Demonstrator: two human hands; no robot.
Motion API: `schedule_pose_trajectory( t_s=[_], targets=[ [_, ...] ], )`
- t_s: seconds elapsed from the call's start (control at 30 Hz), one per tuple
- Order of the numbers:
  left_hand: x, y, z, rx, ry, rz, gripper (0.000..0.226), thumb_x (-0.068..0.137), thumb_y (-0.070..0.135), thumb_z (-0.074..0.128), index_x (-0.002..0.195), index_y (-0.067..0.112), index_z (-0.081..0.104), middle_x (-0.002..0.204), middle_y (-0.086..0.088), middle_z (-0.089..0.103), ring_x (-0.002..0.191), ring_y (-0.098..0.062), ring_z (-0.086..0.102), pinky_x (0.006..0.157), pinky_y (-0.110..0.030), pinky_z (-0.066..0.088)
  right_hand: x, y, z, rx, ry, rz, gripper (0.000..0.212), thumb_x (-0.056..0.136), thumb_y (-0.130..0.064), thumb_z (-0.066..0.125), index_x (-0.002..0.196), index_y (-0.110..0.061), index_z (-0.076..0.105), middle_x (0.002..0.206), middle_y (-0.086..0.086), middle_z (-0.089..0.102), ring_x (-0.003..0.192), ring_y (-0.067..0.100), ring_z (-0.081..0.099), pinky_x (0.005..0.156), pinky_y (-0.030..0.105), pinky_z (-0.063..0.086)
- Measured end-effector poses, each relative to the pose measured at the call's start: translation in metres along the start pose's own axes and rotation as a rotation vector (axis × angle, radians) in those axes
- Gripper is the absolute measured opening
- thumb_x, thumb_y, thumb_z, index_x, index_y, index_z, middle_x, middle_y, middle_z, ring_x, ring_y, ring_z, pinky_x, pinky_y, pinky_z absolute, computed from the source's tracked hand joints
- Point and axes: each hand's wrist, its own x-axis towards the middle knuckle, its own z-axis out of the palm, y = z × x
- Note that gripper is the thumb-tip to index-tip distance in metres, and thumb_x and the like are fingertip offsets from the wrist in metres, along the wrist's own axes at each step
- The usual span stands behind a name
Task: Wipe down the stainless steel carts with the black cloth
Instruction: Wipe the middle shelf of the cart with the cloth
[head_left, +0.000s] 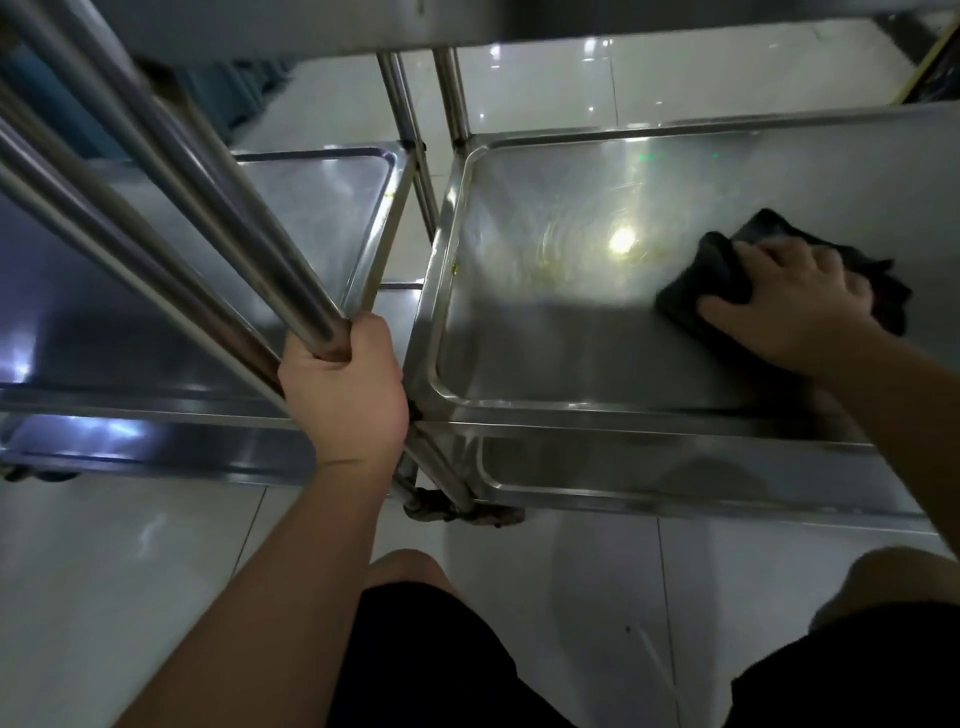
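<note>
Right hand (795, 301) is flat on the black cloth (727, 270), fingers spread and pressing it onto the shelf (545, 332) of the right cart — cloth sits toward the shelf's right side. Left hand (345, 384) is clenched around an upright steel pole (234, 218) between the two carts, left cart (156, 332) alongside.

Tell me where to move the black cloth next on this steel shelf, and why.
Probably sweep the crumpled black cloth leftward. The right hand presses it at the right side of the stainless steel cart shelf, while yellowish smears near the glare remain to its left. The left hand grips a steel post, steadying things.
</note>
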Motion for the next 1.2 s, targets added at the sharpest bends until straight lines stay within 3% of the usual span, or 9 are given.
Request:
schedule_pose_trajectory(
  t_s=[0.17,0.3,0.43,0.5,0.6,0.77,0.97,1.1,1.2],
  targets=[
    [0.001,0.001,0.002,-0.049,0.005,0.018,0.032,0.078,0.029,0.06,0.073,0.0,0.045,0.06,-0.027,0.034,0.049,-0.025,0.042,0.047,-0.028,0.04,0.033,-0.101,0.016,0.008,0.03,-0.136,0.094,0.087,-0.084,0.026,0.162,-0.027,0.023,0.173,-0.001,0.014,0.158,0.037,0.007,0.125,0.059,0.009],
    [0.002,-0.001,0.003,-0.047,0.034,0.017,0.036,0.078,0.029,0.06,0.072,-0.004,0.047,0.057,-0.014,0.039,0.047,-0.02,0.046,0.048,-0.025,0.041,-0.002,-0.182,0.037,-0.009,-0.049,-0.453,0.088,0.091,-0.078,0.029,0.165,-0.034,0.012,0.173,-0.012,0.007,0.16,0.025,-0.001,0.127,0.053,0.003],
    [0.0,-0.002,0.004,-0.04,0.053,0.03,0.026,0.078,0.028,0.06,0.073,0.004,0.052,0.051,-0.004,0.042,0.044,-0.016,0.047,0.046,-0.024,0.042,-0.038,-0.162,0.045,0.011,-0.126,-0.717,0.087,0.087,-0.082,0.025,0.163,-0.044,0.01,0.17,-0.025,0.006,0.159,0.009,-0.003,0.128,0.044,-0.001],
    [0.0,-0.001,0.005,-0.048,0.047,0.028,0.025,0.078,0.028,0.061,0.074,0.005,0.053,0.05,-0.003,0.041,0.043,-0.014,0.046,0.045,-0.023,0.04,-0.031,-0.126,0.037,0.022,-0.087,-0.672,0.091,0.081,-0.085,0.026,0.161,-0.044,0.019,0.169,-0.025,0.015,0.158,0.009,0.006,0.128,0.043,0.007],
    [-0.002,-0.001,0.005,-0.052,0.031,0.026,0.025,0.078,0.029,0.062,0.072,0.007,0.052,0.052,-0.006,0.041,0.043,-0.015,0.045,0.045,-0.023,0.04,0.013,-0.068,0.014,-0.01,0.026,-0.416,0.095,0.077,-0.084,0.03,0.159,-0.037,0.03,0.169,-0.01,0.028,0.156,0.022,0.021,0.124,0.048,0.022],
    [-0.003,-0.001,0.004,-0.087,-0.011,0.028,0.027,0.075,0.027,0.062,0.062,0.02,0.04,0.049,0.004,0.038,0.042,-0.014,0.039,0.046,-0.024,0.037,0.095,-0.052,-0.003,0.053,-0.003,-0.012,0.098,0.079,-0.082,0.033,0.163,-0.032,0.022,0.173,-0.006,0.013,0.159,0.029,0.006,0.126,0.058,0.01],
    [-0.003,-0.001,0.004,-0.124,-0.031,0.039,0.031,0.075,0.022,0.061,0.058,0.024,0.035,0.049,0.005,0.032,0.041,-0.013,0.033,0.045,-0.023,0.032,0.12,-0.155,0.009,0.049,-0.035,-0.237,0.096,0.083,-0.083,0.028,0.165,-0.033,0.018,0.173,-0.007,0.012,0.16,0.025,0.004,0.127,0.055,0.006],
    [-0.001,-0.002,0.004,-0.104,-0.022,0.029,0.034,0.074,0.022,0.062,0.055,0.026,0.034,0.05,0.003,0.03,0.042,-0.015,0.031,0.047,-0.024,0.031,0.095,-0.229,0.028,0.03,-0.079,-0.497,0.088,0.092,-0.08,0.023,0.165,-0.032,0.014,0.174,-0.008,0.01,0.16,0.024,0.003,0.126,0.053,0.003],
    [-0.001,-0.003,0.001,-0.097,-0.012,0.026,0.031,0.073,0.026,0.063,0.059,0.018,0.036,0.052,-0.003,0.03,0.046,-0.021,0.032,0.049,-0.028,0.033,0.054,-0.247,0.039,0.004,-0.078,-0.563,0.088,0.098,-0.075,0.022,0.166,-0.023,0.006,0.174,-0.003,0.004,0.16,0.027,-0.002,0.128,0.055,0.002]
  ],
)
